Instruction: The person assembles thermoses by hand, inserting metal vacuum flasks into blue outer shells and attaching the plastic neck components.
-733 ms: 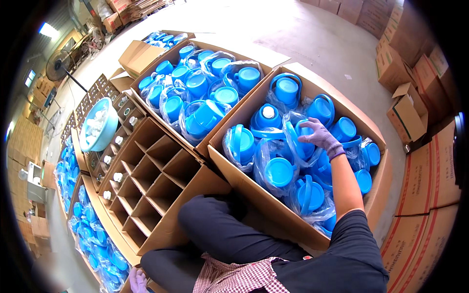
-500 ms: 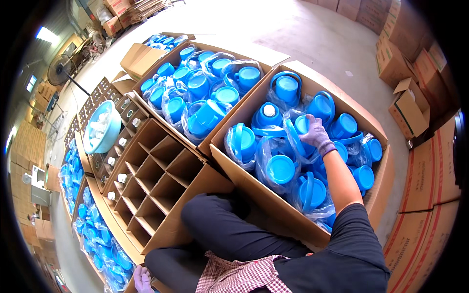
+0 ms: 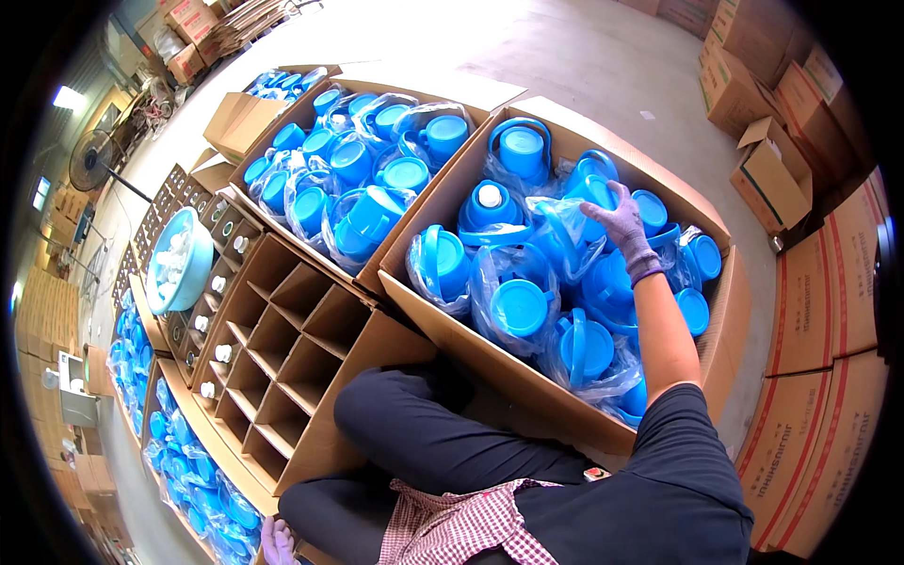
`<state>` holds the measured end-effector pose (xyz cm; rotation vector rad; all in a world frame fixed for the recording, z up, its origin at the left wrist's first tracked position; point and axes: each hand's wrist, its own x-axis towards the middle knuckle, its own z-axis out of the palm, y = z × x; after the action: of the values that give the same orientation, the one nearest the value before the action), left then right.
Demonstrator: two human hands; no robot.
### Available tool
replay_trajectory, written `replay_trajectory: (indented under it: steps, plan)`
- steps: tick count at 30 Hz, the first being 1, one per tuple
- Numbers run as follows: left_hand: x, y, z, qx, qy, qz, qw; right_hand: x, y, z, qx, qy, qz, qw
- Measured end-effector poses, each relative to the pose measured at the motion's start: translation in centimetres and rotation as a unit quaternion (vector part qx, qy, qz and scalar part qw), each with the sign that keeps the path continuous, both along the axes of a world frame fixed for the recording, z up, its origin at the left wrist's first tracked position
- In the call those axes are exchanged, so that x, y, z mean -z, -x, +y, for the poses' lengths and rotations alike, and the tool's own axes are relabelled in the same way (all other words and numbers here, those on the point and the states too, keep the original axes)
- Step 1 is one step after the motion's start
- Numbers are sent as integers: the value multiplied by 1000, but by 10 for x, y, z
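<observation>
My right hand (image 3: 623, 226), in a purple glove, reaches into a cardboard box (image 3: 499, 358) of blue plastic flasks with cup-shaped tops and loop handles. Its thumb and fingers are spread, with the thumb against a blue flask (image 3: 568, 243) in a clear bag. Another flask (image 3: 492, 202) to the left shows a white cap. Behind the hand is a flask (image 3: 593, 177) with a raised handle. My left hand (image 3: 277, 542), also gloved, rests low beside my knee near a box edge. Its visible fingers are stretched out and hold nothing; the lower edge cuts off the rest.
A carton with cardboard dividers (image 3: 294, 352) stands left of my knees, with a few white-capped bottles along its far side. Beyond it sits a light-blue basin (image 3: 201, 264) of white pieces. A second box of flasks (image 3: 367, 275) adjoins mine. Sealed cartons (image 3: 800, 330) are stacked at right.
My right hand has moved up and slightly right across the flasks, and its fingers have spread. The bagged flask beside it has shifted. The whole view has turned a little; my left hand stays low.
</observation>
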<state>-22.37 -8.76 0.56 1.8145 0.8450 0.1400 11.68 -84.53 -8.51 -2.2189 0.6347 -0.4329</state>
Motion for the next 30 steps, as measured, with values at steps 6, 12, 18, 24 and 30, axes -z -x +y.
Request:
replay_trajectory:
  steps: [6, 12, 18, 24, 30]
  plan:
    - [17, 5, 21, 52, 25, -27, 998, 19, -1, 55, -69, 142, -66, 985]
    - [20, 14, 24, 62, 21, -30, 997, 33, -1, 45, -52, 161, 130, 977]
    - [24, 17, 30, 38, -29, -22, 999, 10, 1, 61, -116, 332, 172, 920]
    - [43, 11, 47, 71, -33, -73, 994, 4, -40, 203, -340, 199, 20, 919]
    - [31, 16, 40, 87, -21, -75, 993, 16, -79, 299, -263, 385, 176, 867]
